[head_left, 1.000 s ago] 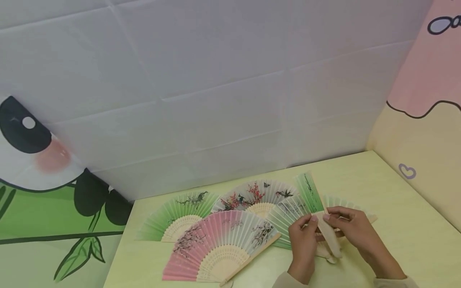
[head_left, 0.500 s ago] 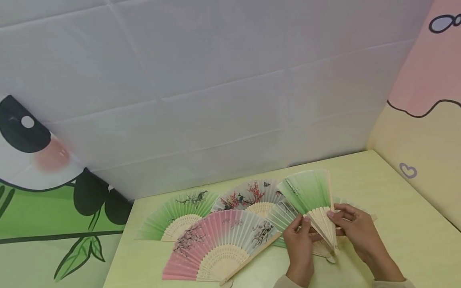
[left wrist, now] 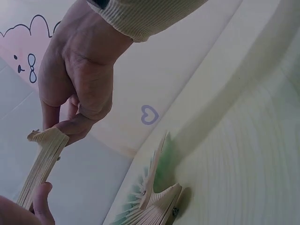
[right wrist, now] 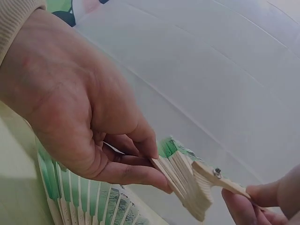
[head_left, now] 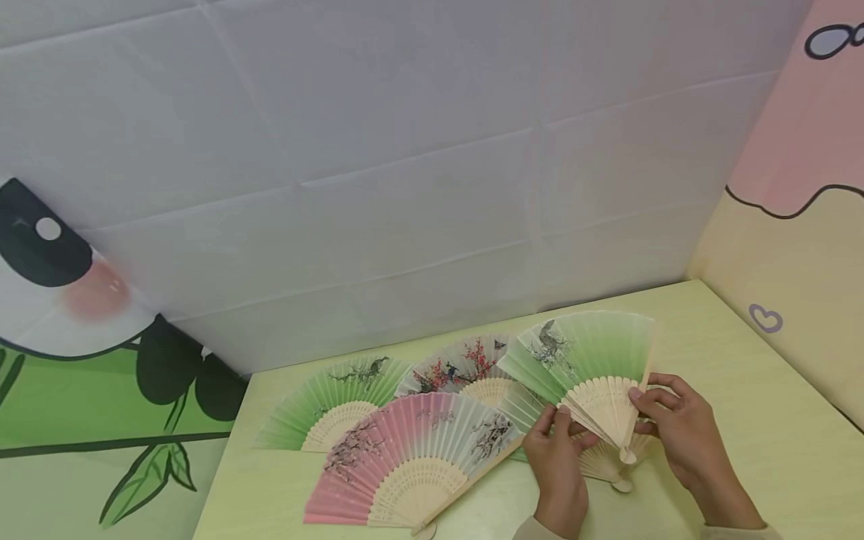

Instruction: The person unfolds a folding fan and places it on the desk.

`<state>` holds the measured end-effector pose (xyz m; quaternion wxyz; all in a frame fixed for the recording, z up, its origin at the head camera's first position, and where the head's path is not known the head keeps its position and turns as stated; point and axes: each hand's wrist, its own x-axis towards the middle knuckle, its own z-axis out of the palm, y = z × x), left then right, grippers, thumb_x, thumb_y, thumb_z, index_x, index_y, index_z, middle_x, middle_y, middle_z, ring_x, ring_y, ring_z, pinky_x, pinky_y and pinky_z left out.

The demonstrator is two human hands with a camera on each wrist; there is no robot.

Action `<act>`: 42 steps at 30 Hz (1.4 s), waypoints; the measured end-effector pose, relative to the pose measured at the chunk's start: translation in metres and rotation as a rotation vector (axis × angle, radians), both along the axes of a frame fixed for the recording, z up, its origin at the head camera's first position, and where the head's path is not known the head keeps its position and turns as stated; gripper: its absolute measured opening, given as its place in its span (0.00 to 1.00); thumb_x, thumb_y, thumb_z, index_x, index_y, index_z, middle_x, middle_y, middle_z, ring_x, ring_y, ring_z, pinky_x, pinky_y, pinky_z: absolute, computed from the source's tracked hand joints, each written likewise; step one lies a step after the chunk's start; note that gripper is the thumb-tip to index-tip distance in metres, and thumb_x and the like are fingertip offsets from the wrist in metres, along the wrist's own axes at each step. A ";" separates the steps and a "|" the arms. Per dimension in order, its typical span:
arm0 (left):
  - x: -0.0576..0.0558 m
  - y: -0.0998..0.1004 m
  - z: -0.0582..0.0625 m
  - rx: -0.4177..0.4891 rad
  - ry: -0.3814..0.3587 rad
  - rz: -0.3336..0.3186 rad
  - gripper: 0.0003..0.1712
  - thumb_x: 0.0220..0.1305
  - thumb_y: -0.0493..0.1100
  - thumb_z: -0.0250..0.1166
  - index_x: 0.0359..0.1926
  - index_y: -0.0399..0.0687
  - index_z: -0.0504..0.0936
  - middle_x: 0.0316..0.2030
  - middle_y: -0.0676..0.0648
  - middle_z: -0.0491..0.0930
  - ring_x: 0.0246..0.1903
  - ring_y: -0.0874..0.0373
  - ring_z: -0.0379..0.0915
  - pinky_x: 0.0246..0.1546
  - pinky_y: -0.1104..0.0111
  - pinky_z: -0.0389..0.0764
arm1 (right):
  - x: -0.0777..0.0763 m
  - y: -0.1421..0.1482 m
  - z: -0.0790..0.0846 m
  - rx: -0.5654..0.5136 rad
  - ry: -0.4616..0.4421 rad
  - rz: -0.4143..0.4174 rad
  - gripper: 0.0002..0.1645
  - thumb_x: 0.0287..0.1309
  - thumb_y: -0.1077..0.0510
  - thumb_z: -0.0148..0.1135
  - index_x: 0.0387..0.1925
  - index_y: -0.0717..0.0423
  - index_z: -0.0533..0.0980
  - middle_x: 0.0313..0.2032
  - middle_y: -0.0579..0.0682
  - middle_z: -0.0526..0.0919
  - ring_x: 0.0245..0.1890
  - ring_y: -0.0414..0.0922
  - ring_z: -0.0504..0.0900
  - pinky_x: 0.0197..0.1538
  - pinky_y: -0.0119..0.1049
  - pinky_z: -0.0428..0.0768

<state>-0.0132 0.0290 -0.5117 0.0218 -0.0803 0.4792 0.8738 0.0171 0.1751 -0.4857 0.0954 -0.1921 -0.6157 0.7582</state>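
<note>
Both hands hold a green folding fan [head_left: 601,352] with a dark bird-and-branch print, partly spread above the table. My left hand [head_left: 559,469] pinches one side of its pale slatted ribs between thumb and fingers. On the other side, my right hand [head_left: 690,435] pinches the outer rib. The ribs [left wrist: 44,159] appear nearly edge-on in the left wrist view, with the right hand [left wrist: 82,70] at their upper end. In the right wrist view, the left hand [right wrist: 79,103] grips the ribs [right wrist: 185,183] and right-hand fingertips [right wrist: 262,194] hold the far rib.
Beneath the held fan lies another spread green fan [head_left: 523,409], partly covered. To the left, a pink-and-white fan [head_left: 412,442], a green fan [head_left: 337,397] and a grey fan with red blossoms [head_left: 466,364] overlap on the yellow table [head_left: 749,420]. Printed walls [head_left: 418,247] enclose it.
The held fan has gone from a narrow folded strip to a wide spread leaf, showing its bird print. The right hand has shifted slightly right, the left hand slightly left.
</note>
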 end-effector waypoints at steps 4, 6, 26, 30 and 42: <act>0.000 0.002 0.001 0.014 -0.018 0.018 0.09 0.77 0.34 0.60 0.45 0.27 0.80 0.32 0.43 0.79 0.29 0.57 0.82 0.26 0.69 0.88 | 0.002 0.003 -0.001 -0.012 0.013 -0.011 0.16 0.75 0.63 0.62 0.55 0.61 0.66 0.31 0.40 0.83 0.32 0.36 0.84 0.33 0.30 0.87; 0.000 0.002 0.003 0.015 -0.027 0.022 0.08 0.77 0.34 0.60 0.42 0.29 0.80 0.32 0.44 0.79 0.29 0.57 0.82 0.26 0.69 0.88 | 0.003 0.004 -0.001 -0.009 0.014 -0.017 0.18 0.75 0.63 0.62 0.57 0.62 0.63 0.33 0.39 0.82 0.32 0.36 0.84 0.34 0.29 0.87; -0.005 0.018 0.016 0.107 -0.109 0.046 0.05 0.78 0.30 0.52 0.41 0.36 0.67 0.37 0.42 0.72 0.36 0.52 0.75 0.37 0.59 0.91 | -0.009 0.005 0.007 -0.231 0.038 -0.384 0.16 0.71 0.68 0.64 0.48 0.59 0.64 0.34 0.43 0.75 0.34 0.36 0.81 0.32 0.29 0.87; -0.010 0.025 0.019 0.122 -0.098 0.046 0.05 0.78 0.29 0.51 0.40 0.36 0.68 0.37 0.41 0.74 0.35 0.52 0.76 0.39 0.57 0.91 | -0.015 0.008 0.011 -0.298 0.015 -0.480 0.15 0.70 0.69 0.63 0.47 0.58 0.65 0.34 0.45 0.73 0.35 0.36 0.81 0.31 0.29 0.87; -0.020 0.048 0.025 0.163 -0.118 0.075 0.06 0.80 0.30 0.49 0.51 0.31 0.70 0.43 0.37 0.77 0.39 0.48 0.78 0.45 0.52 0.90 | -0.024 0.016 0.014 -0.411 0.074 -0.617 0.16 0.70 0.70 0.62 0.45 0.57 0.63 0.35 0.47 0.73 0.33 0.37 0.83 0.31 0.29 0.88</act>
